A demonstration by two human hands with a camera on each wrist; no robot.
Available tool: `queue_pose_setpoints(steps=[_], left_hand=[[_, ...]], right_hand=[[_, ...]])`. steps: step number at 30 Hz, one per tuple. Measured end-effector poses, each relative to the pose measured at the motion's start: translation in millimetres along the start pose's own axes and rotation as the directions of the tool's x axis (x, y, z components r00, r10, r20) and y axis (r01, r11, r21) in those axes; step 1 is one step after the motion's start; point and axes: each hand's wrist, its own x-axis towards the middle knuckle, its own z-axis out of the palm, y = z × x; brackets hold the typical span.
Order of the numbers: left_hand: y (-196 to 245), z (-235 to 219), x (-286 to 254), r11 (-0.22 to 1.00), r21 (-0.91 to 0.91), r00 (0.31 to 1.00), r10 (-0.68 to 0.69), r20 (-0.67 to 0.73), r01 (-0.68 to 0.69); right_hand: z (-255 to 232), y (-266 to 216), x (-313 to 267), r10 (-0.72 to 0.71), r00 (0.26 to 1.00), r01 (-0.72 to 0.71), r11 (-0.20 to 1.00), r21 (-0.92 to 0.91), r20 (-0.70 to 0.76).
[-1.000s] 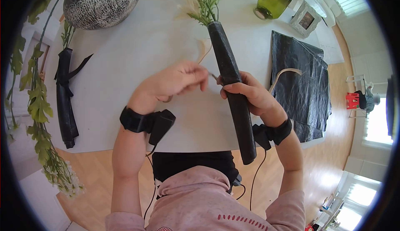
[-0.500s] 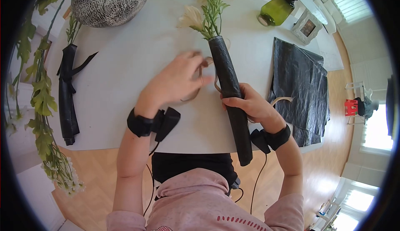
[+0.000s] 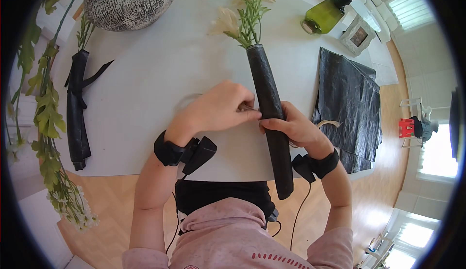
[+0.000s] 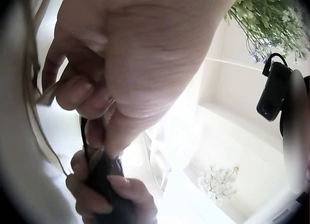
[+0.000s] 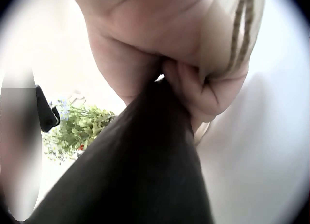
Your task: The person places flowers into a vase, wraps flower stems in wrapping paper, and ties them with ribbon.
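My right hand [image 3: 297,125] grips a long roll of black wrapping paper [image 3: 266,82] round its middle, thumb across the front. Pale lilies [image 3: 227,22] and green stems stick out of its top end. At the roll's left side, my left hand [image 3: 218,105] pinches a beige ribbon [image 4: 46,95] against the paper, fingertips close to the right thumb. The ribbon trails past the left fingers in the left wrist view. Another stretch of ribbon [image 5: 237,40] crosses the right hand in the right wrist view, and a ribbon end [image 3: 329,123] shows right of that hand.
A second black-wrapped bundle [image 3: 77,109] tied with black ribbon lies at left, beside leafy flower stems [image 3: 48,123]. Behind stands a silver textured vase [image 3: 131,2]. At right are black paper sheets [image 3: 349,106], a green spray bottle [image 3: 324,15] and a photo frame [image 3: 358,37].
My left hand has drawn the ribbon along the roll's left side and now closes in by the right thumb. The right hand keeps its grip; the roll has shifted slightly towards me.
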Motion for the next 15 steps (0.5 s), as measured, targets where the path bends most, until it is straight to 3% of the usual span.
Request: queue_pose_setpoints(steps=[1, 2, 3, 4, 6, 7, 9, 11, 13, 15], left_hand=[[-10, 4, 2, 0.985, -0.123, 0.988, 0.103, -0.112, -0.117], [-17, 7, 4, 0.943, -0.229, 0.954, 0.188, -0.234, -0.242], [-15, 5, 4, 0.943, -0.228, 0.954, 0.188, -0.233, -0.242], [-12, 1, 3, 0.955, -0.209, 0.964, 0.169, -0.205, -0.212], [-7, -1, 2, 0.965, -0.190, 0.973, 0.149, -0.174, -0.182], [-4, -1, 2, 0.958, -0.221, 0.971, 0.143, -0.192, -0.184], [-4, 3, 3, 0.949, -0.252, 0.969, 0.138, -0.204, -0.188], [-9, 8, 6, 0.874, -0.217, 0.872, 0.347, -0.344, -0.434], [-9, 12, 7, 0.870, -0.253, 0.887, 0.340, -0.311, -0.423], [-8, 12, 8, 0.867, -0.282, 0.899, 0.335, -0.281, -0.411]], right_hand=[[0, 2, 0, 0.000, 1.000, 0.000, 1.000, 0.001, -0.002], [0, 4, 0, -0.127, 0.992, 0.128, 0.957, -0.260, 0.018], [1, 4, 0, -0.244, 0.967, 0.246, 0.831, -0.499, 0.070], [3, -1, 0, -0.245, 0.967, 0.247, 0.831, -0.498, 0.071], [7, -15, -4, -0.071, 0.994, 0.109, 0.566, -0.817, 0.084], [9, -16, -6, -0.070, 0.994, 0.108, 0.567, -0.816, 0.083], [13, -17, -10, -0.306, 0.952, 0.043, 0.120, -0.992, 0.005], [16, -35, -12, -0.247, 0.969, -0.004, 0.096, -0.995, -0.028], [15, -46, -14, -0.187, 0.981, -0.048, 0.070, -0.996, -0.060], [11, -51, -16, -0.275, 0.961, 0.018, 0.001, -1.000, 0.017]])
